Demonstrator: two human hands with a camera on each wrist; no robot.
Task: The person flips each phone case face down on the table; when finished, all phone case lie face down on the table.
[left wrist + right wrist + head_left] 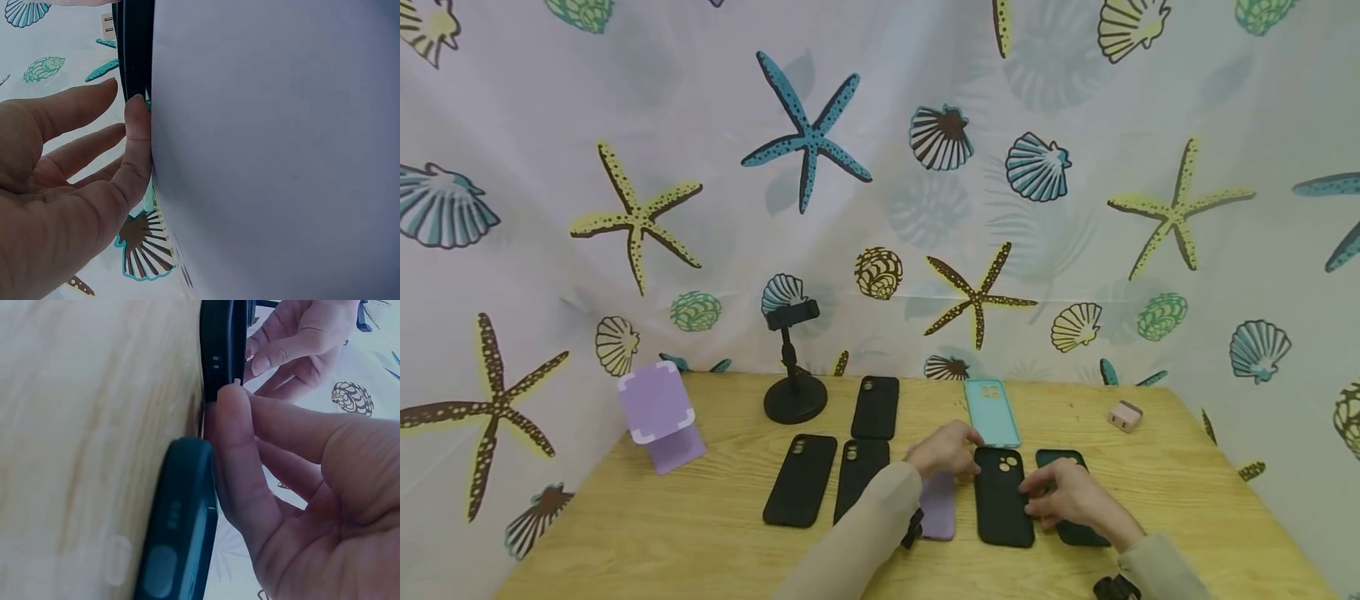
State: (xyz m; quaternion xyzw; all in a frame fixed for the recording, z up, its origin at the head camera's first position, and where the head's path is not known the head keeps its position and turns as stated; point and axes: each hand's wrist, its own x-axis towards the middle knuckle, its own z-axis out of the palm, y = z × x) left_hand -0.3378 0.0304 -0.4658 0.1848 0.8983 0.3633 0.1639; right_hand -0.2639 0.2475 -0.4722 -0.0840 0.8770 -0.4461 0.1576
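Observation:
My left hand (946,450) reaches over a purple phone case (937,507), its fingertips at the left edge of a black phone case (1004,497). In the left wrist view the thumb of the left hand (81,175) touches the black case (136,50), the other fingers spread loosely. On the opposite side my right hand (1067,496) has its fingertips at that black case's right edge. Beneath this hand lies a dark green phone case (1081,533). The right wrist view shows the right hand's (300,469) thumb against the black case (224,347), near the green case (178,519).
A light blue case (992,412) lies behind the black one. More black cases (876,407) lie to the left, by a black phone stand (795,400) and a purple stand (658,404). A pink plug adapter (1125,415) sits at the back right of the wooden table (700,533).

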